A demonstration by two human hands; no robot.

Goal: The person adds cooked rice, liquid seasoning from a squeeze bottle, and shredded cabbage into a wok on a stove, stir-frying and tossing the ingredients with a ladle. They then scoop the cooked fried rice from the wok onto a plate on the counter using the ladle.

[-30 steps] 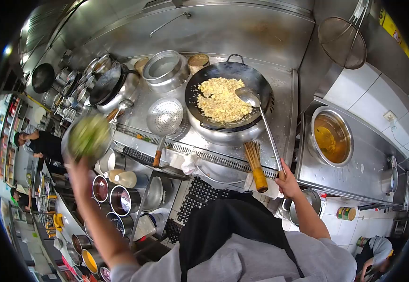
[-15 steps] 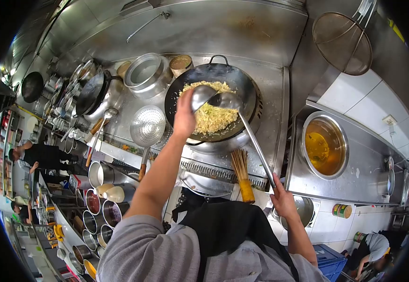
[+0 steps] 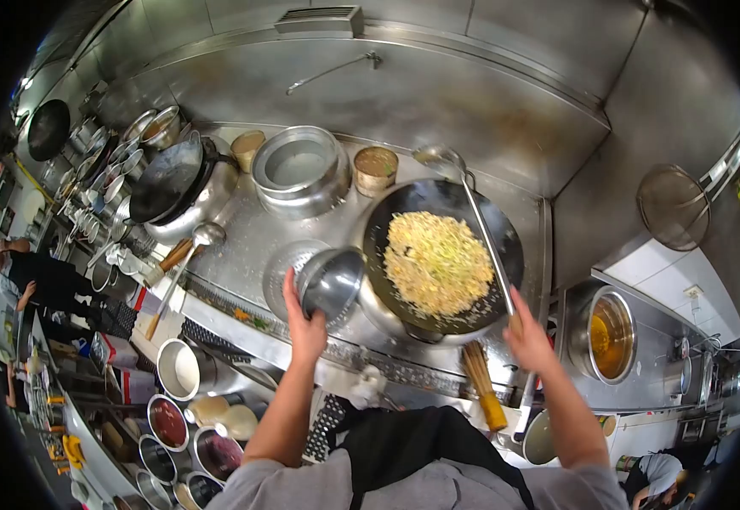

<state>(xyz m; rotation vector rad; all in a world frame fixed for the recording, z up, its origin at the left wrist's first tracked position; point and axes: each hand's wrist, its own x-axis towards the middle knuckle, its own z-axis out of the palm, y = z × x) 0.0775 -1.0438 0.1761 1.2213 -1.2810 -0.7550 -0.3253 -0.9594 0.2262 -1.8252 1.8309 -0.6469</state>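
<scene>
My left hand (image 3: 304, 327) grips a steel bowl (image 3: 333, 282) by its edge, tilted, left of the wok. Behind the bowl, a perforated skimmer (image 3: 281, 270) is partly covered. My right hand (image 3: 527, 336) is closed around the handle end of a long ladle (image 3: 440, 158). The ladle's handle crosses the right side of the black wok (image 3: 508, 223), and its cup is at the far rim. Fried rice (image 3: 438, 263) with yellow and pale green bits lies spread in the wok.
A yellow-handled bamboo brush (image 3: 485, 387) rests in front of the wok. Behind stand a steel pot (image 3: 298, 174) and a tin (image 3: 376, 168). To the right are a bowl of oil (image 3: 601, 336) and a hanging wire strainer (image 3: 674, 208). A co-worker (image 3: 42, 276) stands at far left.
My left hand has drawn the bowl from above the rice to the wok's left. The ladle has swung from over the rice to the far rim. The camera view has shifted.
</scene>
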